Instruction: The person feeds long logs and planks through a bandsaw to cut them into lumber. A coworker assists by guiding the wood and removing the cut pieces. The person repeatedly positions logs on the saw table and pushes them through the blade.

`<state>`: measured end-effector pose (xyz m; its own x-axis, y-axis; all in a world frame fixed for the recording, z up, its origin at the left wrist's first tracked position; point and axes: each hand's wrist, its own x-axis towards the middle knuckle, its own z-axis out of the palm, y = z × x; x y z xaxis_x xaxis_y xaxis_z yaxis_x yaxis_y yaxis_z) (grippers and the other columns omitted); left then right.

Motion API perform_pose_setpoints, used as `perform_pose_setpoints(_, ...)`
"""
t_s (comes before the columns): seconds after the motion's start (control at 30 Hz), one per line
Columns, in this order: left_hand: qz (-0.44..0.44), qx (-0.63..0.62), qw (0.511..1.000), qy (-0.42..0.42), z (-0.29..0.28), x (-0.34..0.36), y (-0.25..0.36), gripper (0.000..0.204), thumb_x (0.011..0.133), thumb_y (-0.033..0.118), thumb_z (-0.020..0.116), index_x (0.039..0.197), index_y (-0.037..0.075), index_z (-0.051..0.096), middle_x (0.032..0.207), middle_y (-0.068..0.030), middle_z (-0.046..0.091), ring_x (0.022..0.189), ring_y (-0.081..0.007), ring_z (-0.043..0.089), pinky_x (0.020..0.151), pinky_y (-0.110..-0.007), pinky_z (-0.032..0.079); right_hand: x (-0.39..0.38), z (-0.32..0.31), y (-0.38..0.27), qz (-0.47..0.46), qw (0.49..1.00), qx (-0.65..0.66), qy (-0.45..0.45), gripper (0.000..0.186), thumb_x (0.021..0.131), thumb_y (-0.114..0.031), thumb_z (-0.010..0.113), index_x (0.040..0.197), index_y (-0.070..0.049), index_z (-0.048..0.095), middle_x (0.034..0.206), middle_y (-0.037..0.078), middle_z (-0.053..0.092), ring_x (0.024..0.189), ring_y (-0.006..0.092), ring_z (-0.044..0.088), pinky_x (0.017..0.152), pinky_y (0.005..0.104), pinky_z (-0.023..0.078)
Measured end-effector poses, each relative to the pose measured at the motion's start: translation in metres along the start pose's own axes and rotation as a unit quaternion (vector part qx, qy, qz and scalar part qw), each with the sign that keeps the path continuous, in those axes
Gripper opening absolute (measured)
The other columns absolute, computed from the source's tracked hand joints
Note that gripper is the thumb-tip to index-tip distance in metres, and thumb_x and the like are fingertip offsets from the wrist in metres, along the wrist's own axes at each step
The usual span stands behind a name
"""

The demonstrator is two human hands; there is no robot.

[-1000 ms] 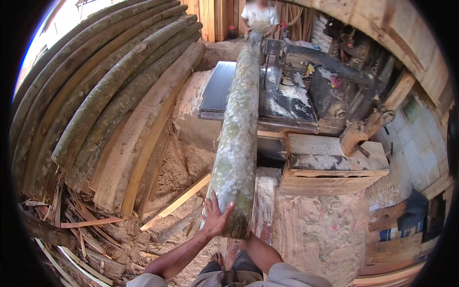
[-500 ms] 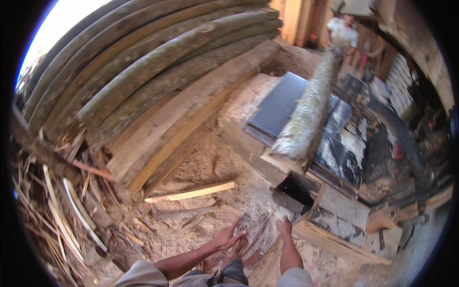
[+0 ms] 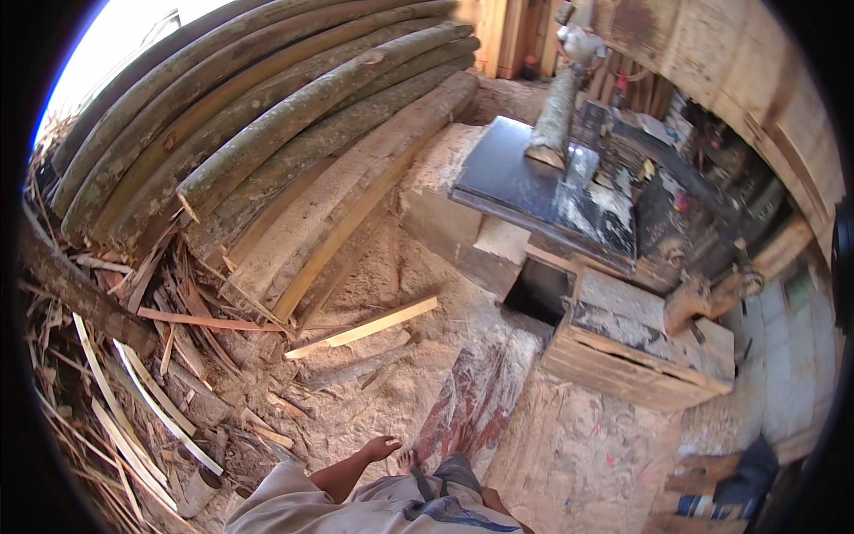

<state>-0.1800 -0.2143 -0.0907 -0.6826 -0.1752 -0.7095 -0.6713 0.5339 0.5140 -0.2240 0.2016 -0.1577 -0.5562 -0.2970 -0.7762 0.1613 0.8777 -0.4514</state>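
Note:
My left hand [image 3: 383,446] hangs low beside my leg, fingers loosely bent and apart, holding nothing, above the sawdust floor. My right forearm [image 3: 496,509] shows at the lower edge, but its hand is out of sight. Beyond me, a mottled bark-covered log [image 3: 556,116] lies with its near end on the dark, sawdust-streaked machine table [image 3: 496,173]. At its far end a co-worker [image 3: 583,43] in a white top stands, arms toward the log.
Stacked logs [image 3: 276,111] and rough slabs [image 3: 356,191] fill the left side, with splintered offcuts [image 3: 151,400] below. A wooden box [image 3: 636,356] stands before black machinery [image 3: 712,187] on the right. A pale strip [image 3: 382,325] lies on the floor.
The log has moved away from me along the table toward the co-worker. My hands have let go of it and dropped toward my sides. The view has turned slightly.

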Motion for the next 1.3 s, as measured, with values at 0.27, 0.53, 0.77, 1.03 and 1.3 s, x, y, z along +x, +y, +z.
perform_pose_setpoints(0.27,-0.126,-0.091,0.986,-0.056,0.059,-0.082,-0.12,0.079,0.08,0.057,0.065,0.133,0.0,0.049,0.112,-0.0155,0.066,0.099,-0.0252,0.065,0.085,-0.04,0.052,-0.06,-0.003,-0.026,0.151,0.933,0.326,-0.007,0.036,0.092,-0.036,0.053,0.115,-0.008,0.06,0.104,0.009,0.066,0.091,0.0246,0.067,0.069,0.0401,0.054)
perform_pose_setpoints(0.53,-0.022,-0.157,0.987,0.013,0.081,-0.076,-0.031,0.071,0.082,0.052,0.067,0.129,0.0,0.054,0.108,-0.0213,0.067,0.096,-0.0266,0.066,0.082,-0.033,0.052,-0.049,-0.059,-0.004,0.108,0.94,0.29,0.142,0.033,0.091,-0.033,0.053,0.11,-0.008,0.064,0.09,0.005,0.069,0.072,0.0155,0.068,0.056,0.0308,0.054)
perform_pose_setpoints(0.77,-0.033,-0.154,0.987,0.026,0.063,-0.04,0.017,0.066,0.083,0.05,0.066,0.125,0.0,0.058,0.109,-0.0225,0.066,0.102,-0.0266,0.065,0.086,-0.032,0.05,-0.011,-0.07,0.021,0.079,0.979,0.188,0.017,0.031,0.091,-0.03,0.055,0.114,-0.011,0.061,0.094,0.006,0.067,0.073,0.0188,0.067,0.062,0.036,0.054)
perform_pose_setpoints(1.03,-0.038,-0.102,0.994,0.004,-0.022,0.088,0.045,0.061,0.085,0.041,0.069,0.125,-0.002,0.056,0.107,-0.0158,0.067,0.088,-0.0209,0.065,0.077,-0.033,0.053,0.044,-0.16,-0.062,0.172,0.917,0.353,0.069,0.028,0.087,-0.032,0.056,0.094,-0.007,0.068,0.084,0.007,0.069,0.068,0.0165,0.068,0.057,0.0331,0.055)
perform_pose_setpoints(1.3,0.032,-0.324,0.944,0.052,-0.198,0.22,0.212,0.057,0.089,0.035,0.066,0.13,-0.002,0.05,0.102,-0.0124,0.065,0.089,-0.0193,0.063,0.072,-0.031,0.052,0.146,-0.286,-0.151,0.05,0.909,0.393,0.131,0.027,0.093,-0.029,0.052,0.102,-0.005,0.062,0.084,0.007,0.065,0.069,0.0172,0.064,0.058,0.0321,0.053)
